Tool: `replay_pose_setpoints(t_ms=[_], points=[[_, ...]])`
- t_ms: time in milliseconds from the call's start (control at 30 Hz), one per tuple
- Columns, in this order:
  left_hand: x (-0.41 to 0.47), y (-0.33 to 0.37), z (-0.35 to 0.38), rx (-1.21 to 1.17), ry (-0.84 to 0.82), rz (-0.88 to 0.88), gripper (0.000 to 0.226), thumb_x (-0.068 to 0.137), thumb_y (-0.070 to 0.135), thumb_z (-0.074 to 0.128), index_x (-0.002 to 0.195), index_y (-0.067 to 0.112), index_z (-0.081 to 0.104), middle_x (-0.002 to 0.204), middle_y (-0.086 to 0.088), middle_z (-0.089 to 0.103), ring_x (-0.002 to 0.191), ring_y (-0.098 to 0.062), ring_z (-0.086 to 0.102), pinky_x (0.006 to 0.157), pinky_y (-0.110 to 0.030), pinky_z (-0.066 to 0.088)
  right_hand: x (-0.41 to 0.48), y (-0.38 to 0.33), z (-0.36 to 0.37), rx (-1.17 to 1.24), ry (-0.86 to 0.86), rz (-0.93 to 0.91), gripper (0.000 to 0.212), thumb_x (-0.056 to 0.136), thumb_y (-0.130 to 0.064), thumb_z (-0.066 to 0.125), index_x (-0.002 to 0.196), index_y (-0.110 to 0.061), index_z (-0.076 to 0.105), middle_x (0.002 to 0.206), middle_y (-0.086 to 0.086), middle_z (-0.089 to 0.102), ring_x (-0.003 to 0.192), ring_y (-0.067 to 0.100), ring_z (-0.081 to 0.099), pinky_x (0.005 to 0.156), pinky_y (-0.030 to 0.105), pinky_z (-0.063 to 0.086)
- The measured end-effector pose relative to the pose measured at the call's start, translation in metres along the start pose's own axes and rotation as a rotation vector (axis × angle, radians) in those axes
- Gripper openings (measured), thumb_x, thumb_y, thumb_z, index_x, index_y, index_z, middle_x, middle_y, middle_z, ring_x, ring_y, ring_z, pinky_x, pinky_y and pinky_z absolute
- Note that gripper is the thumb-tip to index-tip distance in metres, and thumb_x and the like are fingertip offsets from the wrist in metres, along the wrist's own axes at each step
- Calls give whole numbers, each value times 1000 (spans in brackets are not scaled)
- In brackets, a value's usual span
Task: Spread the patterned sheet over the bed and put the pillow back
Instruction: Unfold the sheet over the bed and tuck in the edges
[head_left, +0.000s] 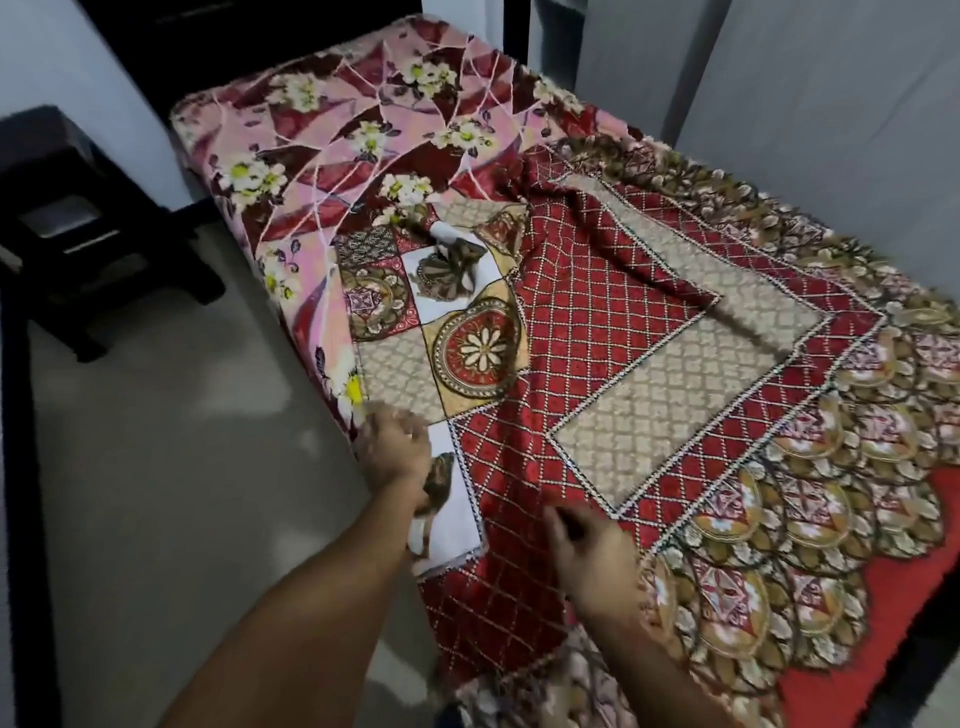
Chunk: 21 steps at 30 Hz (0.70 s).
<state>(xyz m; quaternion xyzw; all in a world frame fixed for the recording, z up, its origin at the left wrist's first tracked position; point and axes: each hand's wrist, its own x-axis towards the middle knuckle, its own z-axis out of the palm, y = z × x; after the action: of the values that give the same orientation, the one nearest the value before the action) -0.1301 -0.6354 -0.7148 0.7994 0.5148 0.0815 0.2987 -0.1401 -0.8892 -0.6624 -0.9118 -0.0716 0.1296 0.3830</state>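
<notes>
The patterned sheet, red lattice and beige panels with a scalloped floral border, lies rumpled and partly folded over the near half of the bed. The far half shows a pink floral undersheet. My left hand, blurred, is at the sheet's left edge by the bed's side, its fingers curled onto the cloth. A little nearer and to the right, my right hand pinches a fold of the red lattice part. No pillow is in view.
A dark low stool or step stands on the pale floor left of the bed. Grey walls close in on the bed's right side. Bare red mattress shows at the near right corner.
</notes>
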Motion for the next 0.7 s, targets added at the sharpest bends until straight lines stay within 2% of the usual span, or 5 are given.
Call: replay_pose_setpoints(t_ms=[100, 267, 400, 567, 700], points=[[60, 7, -1, 146, -25, 72, 57, 93, 44, 53, 139, 13, 45, 139, -17, 47, 123, -39, 48, 98, -47, 47, 56, -52, 48, -87, -131, -100, 21, 95, -35, 65, 107, -22, 76, 101, -1, 78, 87, 20, 73, 75, 28, 56], [135, 17, 2, 314, 23, 103, 76, 88, 53, 61, 142, 5, 38, 138, -20, 45, 127, -40, 43, 98, -46, 42, 100, -77, 106, -252, -278, -108, 24, 93, -41, 56, 104, -21, 64, 111, 4, 66, 105, 29, 63, 79, 37, 49], [181, 33, 2, 74, 44, -126, 84, 83, 55, 71, 140, 1, 41, 132, -27, 53, 119, -44, 54, 92, -48, 50, 106, -73, 123, -314, -280, -33, 36, 97, -46, 51, 126, -25, 58, 128, 0, 54, 120, 25, 54, 89, 38, 49], [222, 59, -14, -306, -113, -257, 63, 81, 51, 78, 117, 3, 58, 120, -17, 67, 108, -37, 65, 79, -32, 46, 109, -77, 128, -334, -273, 35, 33, 96, -50, 51, 118, -26, 57, 122, -2, 54, 117, 25, 55, 84, 38, 48], [252, 65, -18, -583, -271, -316, 80, 78, 32, 85, 139, 1, 43, 143, -16, 53, 130, -36, 52, 108, -35, 41, 107, -84, 136, -339, -217, 117, 31, 94, -52, 50, 111, -27, 56, 118, -3, 55, 116, 24, 55, 82, 37, 46]])
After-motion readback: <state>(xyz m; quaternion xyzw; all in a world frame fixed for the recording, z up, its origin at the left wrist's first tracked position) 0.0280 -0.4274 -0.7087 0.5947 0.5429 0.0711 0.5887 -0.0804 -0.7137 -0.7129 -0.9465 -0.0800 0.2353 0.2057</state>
